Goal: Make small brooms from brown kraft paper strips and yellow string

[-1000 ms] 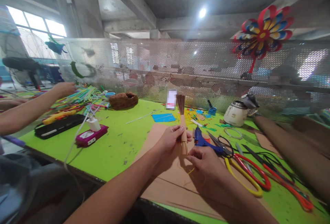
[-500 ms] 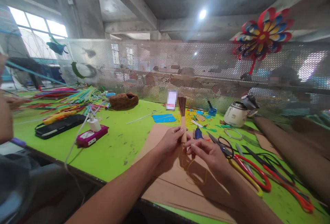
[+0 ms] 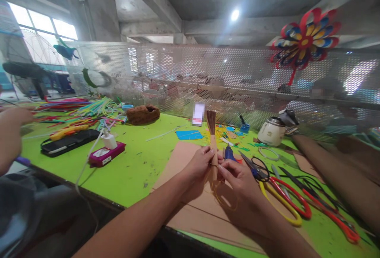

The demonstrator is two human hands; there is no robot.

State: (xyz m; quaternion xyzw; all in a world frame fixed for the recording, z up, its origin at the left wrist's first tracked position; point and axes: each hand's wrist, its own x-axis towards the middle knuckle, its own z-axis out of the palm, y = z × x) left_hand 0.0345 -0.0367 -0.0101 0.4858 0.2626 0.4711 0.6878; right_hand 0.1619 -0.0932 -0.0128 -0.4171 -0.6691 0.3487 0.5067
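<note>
My left hand (image 3: 199,166) is closed around a small brush (image 3: 213,142), held upright with brown bristles on top and a tan paper-like wrap as its handle. A thin dark band crosses the handle between my fingers. My right hand (image 3: 237,174) is pinched beside the lower handle, apparently on a thin yellow thread (image 3: 230,209) that loops down below the hands. The exact grip point is hidden by the fingers. Under both hands lies brown cardboard (image 3: 190,218). A blue glue gun (image 3: 228,153) is just behind my right hand.
Scissors with red handles (image 3: 305,208) and yellow handles (image 3: 292,215) lie right. A cream pot (image 3: 270,132) stands behind them. Left are a purple power strip (image 3: 107,154), black case (image 3: 69,142), colourful strips (image 3: 95,109) and another person's arm (image 3: 12,135). A perforated screen (image 3: 178,72) borders the table.
More of the handle shows below my fingers, and my right fingertips have come in against it. The other person's arm at the left has shifted inward.
</note>
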